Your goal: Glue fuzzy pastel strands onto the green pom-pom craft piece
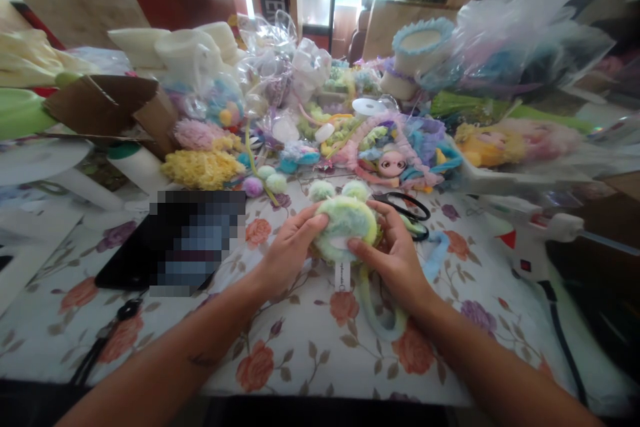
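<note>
Between both hands, just above the flowered tablecloth (300, 353), is a small round plush piece (345, 223) in pale green and yellow. Two fluffy pompoms (354, 191) stick up from its top, and a white printed tag (343, 277) hangs below it. My left hand (295, 240) grips its left side, thumb on the front. My right hand (393, 247) holds the right side, its thumb pressed on a pale patch low on the front. A yellow-to-blue fuzzy strip (380, 327) curls on the cloth beneath my right hand. Black-handled scissors (413, 203) lie just beyond that hand.
A phone (135, 253) with a strap lies at left. At right stands a white glue gun (535, 240) with a cord. Yellow fluffy trim (203, 170), a doll face (393, 163), pompoms (275, 180), a cardboard box (105, 107) and plastic bags (525, 33) crowd the back.
</note>
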A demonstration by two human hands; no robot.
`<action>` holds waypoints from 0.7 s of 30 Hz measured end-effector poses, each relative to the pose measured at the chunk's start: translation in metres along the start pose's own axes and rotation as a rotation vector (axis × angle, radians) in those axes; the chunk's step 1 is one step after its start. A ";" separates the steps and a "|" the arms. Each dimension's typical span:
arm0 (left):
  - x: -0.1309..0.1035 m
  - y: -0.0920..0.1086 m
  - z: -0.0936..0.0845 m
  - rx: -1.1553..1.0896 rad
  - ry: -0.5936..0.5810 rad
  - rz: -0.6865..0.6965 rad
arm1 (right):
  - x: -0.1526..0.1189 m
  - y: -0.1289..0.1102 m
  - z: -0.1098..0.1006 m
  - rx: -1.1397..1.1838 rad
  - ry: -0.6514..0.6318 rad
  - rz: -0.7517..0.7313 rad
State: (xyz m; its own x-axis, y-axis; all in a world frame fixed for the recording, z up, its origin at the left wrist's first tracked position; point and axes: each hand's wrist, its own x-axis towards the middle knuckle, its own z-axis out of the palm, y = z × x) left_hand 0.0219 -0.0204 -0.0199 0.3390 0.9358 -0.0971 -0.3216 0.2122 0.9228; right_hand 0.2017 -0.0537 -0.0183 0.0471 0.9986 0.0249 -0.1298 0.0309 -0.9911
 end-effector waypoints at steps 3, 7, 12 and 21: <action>0.001 -0.007 -0.005 0.071 0.045 0.066 | 0.001 0.001 0.000 0.001 0.004 0.000; 0.002 -0.008 -0.007 0.049 0.017 0.026 | 0.001 0.003 -0.001 -0.002 -0.002 -0.007; -0.004 0.004 0.000 0.134 -0.045 0.053 | -0.002 0.006 -0.001 -0.122 -0.034 -0.094; -0.001 -0.004 0.000 0.089 0.137 0.044 | -0.002 0.010 -0.002 -0.185 0.010 -0.106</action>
State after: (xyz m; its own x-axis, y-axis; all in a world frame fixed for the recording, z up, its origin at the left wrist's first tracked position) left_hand 0.0232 -0.0218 -0.0230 0.2001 0.9746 -0.1003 -0.2522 0.1501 0.9560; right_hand 0.2023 -0.0557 -0.0281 0.0603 0.9896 0.1303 0.0599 0.1267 -0.9901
